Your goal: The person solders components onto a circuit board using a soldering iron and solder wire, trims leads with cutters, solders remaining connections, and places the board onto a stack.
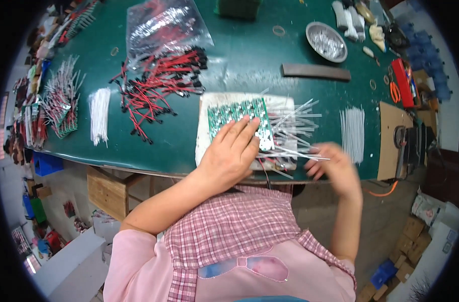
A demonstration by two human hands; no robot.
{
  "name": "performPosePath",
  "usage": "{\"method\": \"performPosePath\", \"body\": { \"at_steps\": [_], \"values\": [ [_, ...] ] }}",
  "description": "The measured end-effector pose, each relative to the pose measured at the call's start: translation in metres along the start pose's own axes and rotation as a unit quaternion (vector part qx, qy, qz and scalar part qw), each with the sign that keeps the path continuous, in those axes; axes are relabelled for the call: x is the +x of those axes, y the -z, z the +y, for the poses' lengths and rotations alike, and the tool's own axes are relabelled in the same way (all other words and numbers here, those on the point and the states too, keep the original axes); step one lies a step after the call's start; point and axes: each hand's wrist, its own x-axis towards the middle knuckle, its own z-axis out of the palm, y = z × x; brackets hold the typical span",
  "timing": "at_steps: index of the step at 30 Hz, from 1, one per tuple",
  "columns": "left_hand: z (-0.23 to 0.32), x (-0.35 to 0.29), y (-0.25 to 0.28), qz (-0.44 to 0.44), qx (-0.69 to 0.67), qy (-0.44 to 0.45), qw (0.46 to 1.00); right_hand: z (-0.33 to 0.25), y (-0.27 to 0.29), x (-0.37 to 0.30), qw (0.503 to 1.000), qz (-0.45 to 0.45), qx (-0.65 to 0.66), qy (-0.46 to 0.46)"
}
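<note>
A green circuit board panel (238, 111) with small parts on it lies on a white pad (203, 132) at the table's near edge. My left hand (232, 151) rests across the board, its fingers stretched out flat on it. Thin whitish tubes or strips (301, 121) stick out in a loose fan to the right of the board. Close by their near ends is my right hand (335, 166), smeared by motion with its fingers bent. Whether it grips one of the strips I cannot tell. Part of the board is hidden under my left hand.
Left of the pad lie red and black wire leads (156, 90) beneath a clear plastic bag (166, 30). White strip bundles lie at left (99, 116) and right (352, 133). Farther off are a grey bar (316, 72), a metal bowl (310, 38) and orange-handled scissors (394, 92).
</note>
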Motion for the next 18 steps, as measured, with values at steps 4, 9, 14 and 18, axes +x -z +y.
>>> {"method": "performPosePath", "body": {
  "at_steps": [4, 9, 14, 18],
  "values": [
    [-0.004, -0.003, -0.008, -0.028, -0.005, -0.009, 1.0, -0.03, 0.037, 0.061, 0.842, 0.249, -0.397, 0.267],
    [0.003, -0.002, -0.002, -0.061, -0.052, 0.017, 0.997, -0.056, 0.037, 0.152, 0.605, 0.2, -0.638, 0.432],
    [0.006, -0.006, -0.011, -0.025, -0.076, 0.061, 0.995, -0.076, 0.042, 0.169, 0.644, 0.084, -0.626, 0.432],
    [0.005, -0.009, -0.027, 0.037, -0.063, 0.078, 0.994, -0.079, 0.031, 0.139, 0.679, 0.031, -0.602, 0.419]
  ]
}}
